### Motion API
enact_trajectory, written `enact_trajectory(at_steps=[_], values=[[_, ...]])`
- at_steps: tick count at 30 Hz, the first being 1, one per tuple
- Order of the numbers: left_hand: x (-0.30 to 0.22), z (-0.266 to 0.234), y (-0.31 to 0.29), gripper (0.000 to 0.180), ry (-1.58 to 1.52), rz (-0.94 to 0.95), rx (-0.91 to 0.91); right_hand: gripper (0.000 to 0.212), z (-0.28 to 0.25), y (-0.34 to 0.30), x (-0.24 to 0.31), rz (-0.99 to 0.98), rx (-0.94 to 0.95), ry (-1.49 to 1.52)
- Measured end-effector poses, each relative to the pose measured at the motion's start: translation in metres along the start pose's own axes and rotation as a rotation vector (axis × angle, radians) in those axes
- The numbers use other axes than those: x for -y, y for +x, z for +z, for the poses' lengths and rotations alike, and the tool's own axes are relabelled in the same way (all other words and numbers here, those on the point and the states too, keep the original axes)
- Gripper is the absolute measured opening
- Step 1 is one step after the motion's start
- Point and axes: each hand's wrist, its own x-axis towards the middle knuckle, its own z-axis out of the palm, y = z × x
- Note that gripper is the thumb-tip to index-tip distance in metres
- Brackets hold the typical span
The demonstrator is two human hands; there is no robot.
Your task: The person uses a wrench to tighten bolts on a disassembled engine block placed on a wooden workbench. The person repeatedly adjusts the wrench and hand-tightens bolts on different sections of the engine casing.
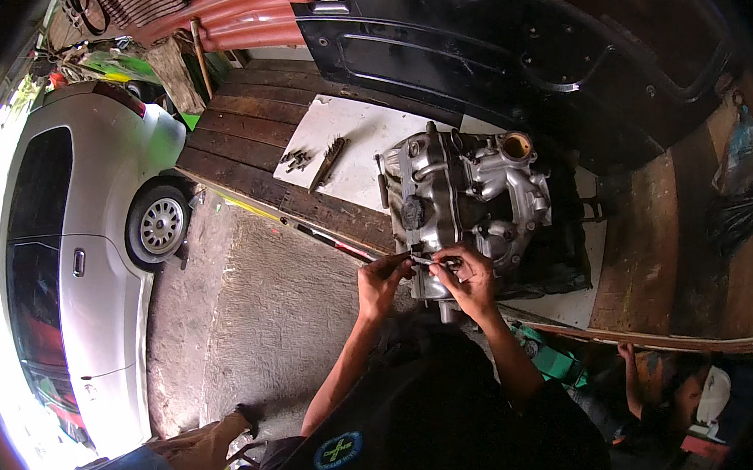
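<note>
one small metal part point(423, 260), pinched in the fingertips of left hand point(378, 287) and right hand point(472, 284), is over the engine point(429, 223) near the front edge of the workbench point(234, 131). long axis runs roughly sideways, dipping to the right, can't tell which end's the front. round badge point(338, 451) on the dark shirt point(467, 403) has printed lettering.

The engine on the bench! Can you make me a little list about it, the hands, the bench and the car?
Engine: silvery, on a white sheet
Left hand: pinching a small part
Right hand: pinching the same part
Bench: wooden planks
Beside engine: long dark thing, small dark pieces
Car: silver, at left
</note>
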Motion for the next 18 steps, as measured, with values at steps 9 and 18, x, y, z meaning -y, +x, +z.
enact_trajectory(at_steps=[9,18], values=[[0.009,-0.004,0.003,0.021,-0.037,-0.063,0.056,0.023,0.008,0.008,0.011,-0.132,0.446,-0.221],[0.013,0.005,-0.011,0.019,-0.004,0.023,-0.016,0.018,-0.001,0.016,0.006,-0.34,0.687,-0.388]])
